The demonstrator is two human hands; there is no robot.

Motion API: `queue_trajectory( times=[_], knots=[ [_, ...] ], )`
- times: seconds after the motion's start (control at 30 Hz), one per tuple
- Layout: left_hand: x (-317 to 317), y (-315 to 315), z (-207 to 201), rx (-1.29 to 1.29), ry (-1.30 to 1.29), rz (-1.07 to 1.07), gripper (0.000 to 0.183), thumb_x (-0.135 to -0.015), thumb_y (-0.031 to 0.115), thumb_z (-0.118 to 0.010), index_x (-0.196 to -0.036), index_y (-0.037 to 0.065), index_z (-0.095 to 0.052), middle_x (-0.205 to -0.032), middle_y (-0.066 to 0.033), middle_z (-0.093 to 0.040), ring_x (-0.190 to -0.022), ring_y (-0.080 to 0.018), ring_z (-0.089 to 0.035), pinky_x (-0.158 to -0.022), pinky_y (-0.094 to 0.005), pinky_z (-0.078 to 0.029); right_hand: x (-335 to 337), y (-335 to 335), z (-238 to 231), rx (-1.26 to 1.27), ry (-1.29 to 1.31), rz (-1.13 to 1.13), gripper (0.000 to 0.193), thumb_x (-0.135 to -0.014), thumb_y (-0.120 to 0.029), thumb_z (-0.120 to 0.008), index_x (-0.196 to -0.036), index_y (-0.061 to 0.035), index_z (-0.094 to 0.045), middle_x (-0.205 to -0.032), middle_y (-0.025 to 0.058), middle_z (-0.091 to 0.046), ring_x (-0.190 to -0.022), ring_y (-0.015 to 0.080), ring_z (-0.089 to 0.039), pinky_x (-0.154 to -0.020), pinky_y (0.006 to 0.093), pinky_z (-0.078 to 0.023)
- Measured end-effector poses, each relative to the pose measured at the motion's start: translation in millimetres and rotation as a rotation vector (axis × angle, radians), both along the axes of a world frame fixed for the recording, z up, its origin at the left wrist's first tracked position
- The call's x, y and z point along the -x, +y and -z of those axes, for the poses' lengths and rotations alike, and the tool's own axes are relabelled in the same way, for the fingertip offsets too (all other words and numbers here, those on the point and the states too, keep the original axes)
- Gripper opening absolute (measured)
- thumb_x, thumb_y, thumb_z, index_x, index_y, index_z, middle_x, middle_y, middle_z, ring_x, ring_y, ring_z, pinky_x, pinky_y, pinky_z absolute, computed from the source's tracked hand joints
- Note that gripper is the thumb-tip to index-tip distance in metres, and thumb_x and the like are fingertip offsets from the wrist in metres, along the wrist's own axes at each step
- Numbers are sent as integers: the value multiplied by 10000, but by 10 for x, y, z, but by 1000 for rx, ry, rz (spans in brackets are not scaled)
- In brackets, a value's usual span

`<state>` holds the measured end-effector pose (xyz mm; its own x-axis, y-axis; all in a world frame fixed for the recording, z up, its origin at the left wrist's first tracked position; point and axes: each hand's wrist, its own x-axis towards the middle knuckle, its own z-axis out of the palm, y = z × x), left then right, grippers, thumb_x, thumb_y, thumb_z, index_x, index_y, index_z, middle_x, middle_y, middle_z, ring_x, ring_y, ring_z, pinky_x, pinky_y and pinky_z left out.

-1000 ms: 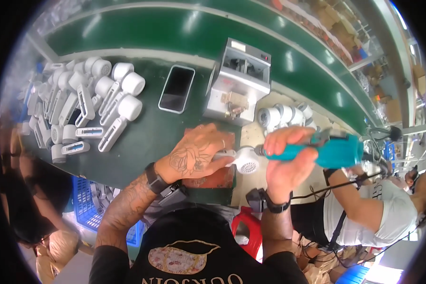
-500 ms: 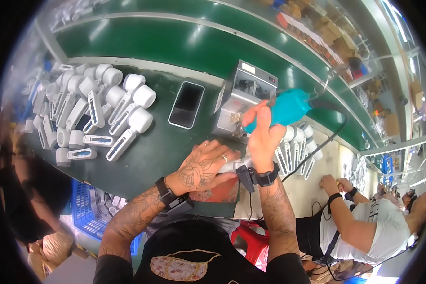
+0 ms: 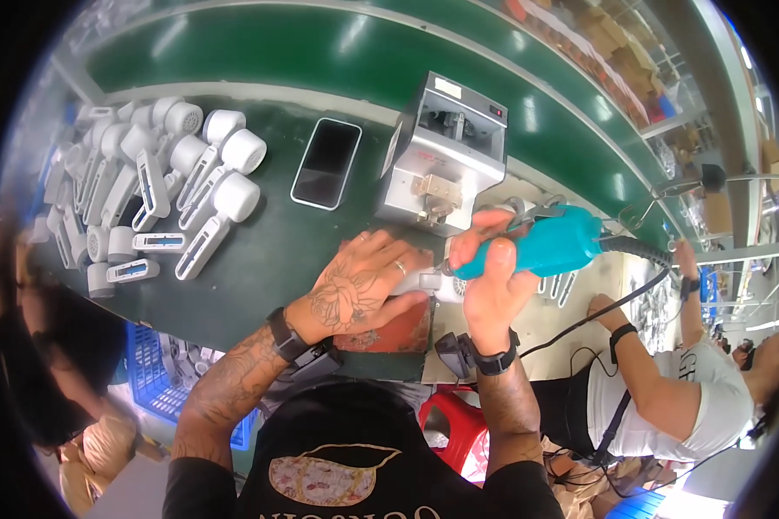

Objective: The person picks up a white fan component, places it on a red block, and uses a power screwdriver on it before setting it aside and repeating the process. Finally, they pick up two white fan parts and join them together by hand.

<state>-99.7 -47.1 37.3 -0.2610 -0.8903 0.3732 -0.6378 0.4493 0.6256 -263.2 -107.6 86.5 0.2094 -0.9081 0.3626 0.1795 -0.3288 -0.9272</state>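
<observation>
Palm down over the red pad (image 3: 381,339), my left hand (image 3: 353,281) is closed on a white plastic housing (image 3: 451,289) with a round head and a handle. Most of its handle is hidden under my fingers. My right hand (image 3: 496,298) wraps round a teal electric screwdriver (image 3: 556,245), which lies nearly level with its cable trailing off to the right. The driver's front end is just above the housing's round head. My fingers hide the bit, so I cannot tell whether it touches a screw.
A grey metal machine (image 3: 446,160) stands behind my hands, with a phone (image 3: 326,164) left of it. Similar white housings (image 3: 203,246) crowd the bench's left side; several more lie at right. A blue basket (image 3: 151,376) is below. A co-worker (image 3: 666,381) sits at right.
My right hand has brought the screwdriver lower and nearer to me, tipping it toward level. The left hand stays on the housing. The co-worker has raised one arm. The whole view has shifted slightly.
</observation>
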Motion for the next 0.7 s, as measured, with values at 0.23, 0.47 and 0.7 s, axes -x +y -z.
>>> queue_trajectory(
  times=[0.23, 0.47, 0.7],
  knots=[
    [25, -1, 1, 5, -26, 10, 368, -846, 313, -724, -1153, 133, -631, -1139, -42, -623, -998, -262, -557, -865, -427, -443, 19, -10, 140, 7, 9, -63, 418, -996, -395, -586, -1028, 11, -496, -731, 76, -534, -646, 177, -527, -608, 328, -454],
    [-10, -34, -18, 23, -79, 9, 454, -860, 310, -691, -1250, 101, -589, -1083, -69, -597, -1000, -263, -553, -866, -430, -458, -1, -59, 218, -10, -18, -89, 346, -1020, -345, -553, -1005, -5, -489, -736, 83, -533, -657, 176, -527, -621, 334, -455],
    [15, 12, -29, 19, 6, -16, 365, -830, 308, -728, -1145, 140, -651, -1061, -26, -625, -947, -246, -568, -843, -403, -454, -103, -150, -93, 33, 95, 9, 383, -1025, -356, -540, -1092, 20, -525, -719, 61, -560, -654, 159, -558, -610, 299, -453]
  ],
)
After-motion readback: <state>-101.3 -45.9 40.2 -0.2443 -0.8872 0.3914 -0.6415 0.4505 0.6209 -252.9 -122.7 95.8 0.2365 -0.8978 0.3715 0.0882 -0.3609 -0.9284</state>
